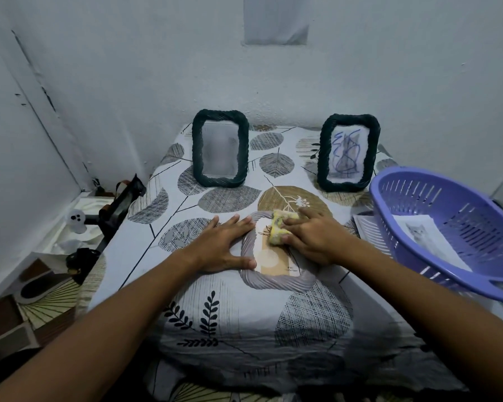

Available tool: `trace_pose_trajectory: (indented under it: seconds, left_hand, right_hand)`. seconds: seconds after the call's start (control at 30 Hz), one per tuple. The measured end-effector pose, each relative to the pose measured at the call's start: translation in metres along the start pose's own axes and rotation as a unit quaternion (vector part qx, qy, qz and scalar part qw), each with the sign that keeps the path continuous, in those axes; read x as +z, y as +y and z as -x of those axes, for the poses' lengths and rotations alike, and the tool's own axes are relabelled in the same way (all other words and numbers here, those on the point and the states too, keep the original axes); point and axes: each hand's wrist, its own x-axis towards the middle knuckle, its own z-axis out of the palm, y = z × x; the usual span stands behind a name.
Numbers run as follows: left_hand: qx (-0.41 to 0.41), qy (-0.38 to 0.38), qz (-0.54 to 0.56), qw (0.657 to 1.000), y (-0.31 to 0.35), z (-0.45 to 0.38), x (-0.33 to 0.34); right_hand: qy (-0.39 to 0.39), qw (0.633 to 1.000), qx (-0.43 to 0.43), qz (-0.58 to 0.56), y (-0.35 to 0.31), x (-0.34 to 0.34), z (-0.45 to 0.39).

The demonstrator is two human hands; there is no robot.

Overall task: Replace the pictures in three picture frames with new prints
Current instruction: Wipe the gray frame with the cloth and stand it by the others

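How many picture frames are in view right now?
3. Two dark frames stand upright at the back, one at left and one at right; a grey frame lies flat in front under both hands. None seems hidden.

I can read no words anywhere. The picture [273, 264] in the grey frame [251, 281] carries small print, too tiny to read.

Head-worn camera is looking forward and down, close over the leaf-patterned cloth-covered bench [221, 323], facing the pale wall [157, 68].
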Motion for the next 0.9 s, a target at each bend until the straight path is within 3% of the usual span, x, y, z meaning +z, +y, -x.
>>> trace_pose_trajectory:
  seconds: [0.13,0.37,0.47,0.53,0.6,0.67,0.77,0.83,0.9]
  left_hand:
    - [-0.001,0.001,0.001,1.000,0.000,-0.001,0.001]
    - [-0.008,0.008,0.010,1.000,0.004,0.002,-0.001]
    - [-0.017,0.011,0.036,0.999,0.005,0.004,-0.002]
    - [-0.024,0.008,0.060,0.998,0.004,0.003,-0.001]
    - [-0.042,0.006,0.102,0.994,0.007,0.005,-0.005]
    - [-0.075,0.017,0.180,0.981,0.017,0.010,-0.015]
    - [-0.075,0.085,0.299,0.948,0.032,0.014,-0.030]
    - [-0.066,0.118,0.398,0.907,0.040,0.013,-0.035]
    - [-0.089,0.124,0.536,0.830,0.048,0.010,-0.039]
  right_hand:
    - [0.014,1.000,-0.007,-0.012,-0.012,0.005,-0.025]
    - [0.041,0.985,-0.116,-0.120,-0.020,0.010,0.015]
    - [-0.001,0.975,-0.085,-0.206,-0.011,0.009,0.031]
    - [0.018,0.945,-0.034,-0.325,-0.007,0.002,0.033]
    - [0.083,0.874,0.024,-0.478,-0.009,-0.013,0.033]
    - [0.138,0.765,0.105,-0.620,-0.011,-0.026,0.029]
    - [0.165,0.618,0.204,-0.741,-0.010,-0.038,0.020]
    - [0.144,0.524,0.218,-0.811,-0.014,-0.045,0.014]
    - [0.124,0.462,0.211,-0.852,-0.024,-0.049,0.005]
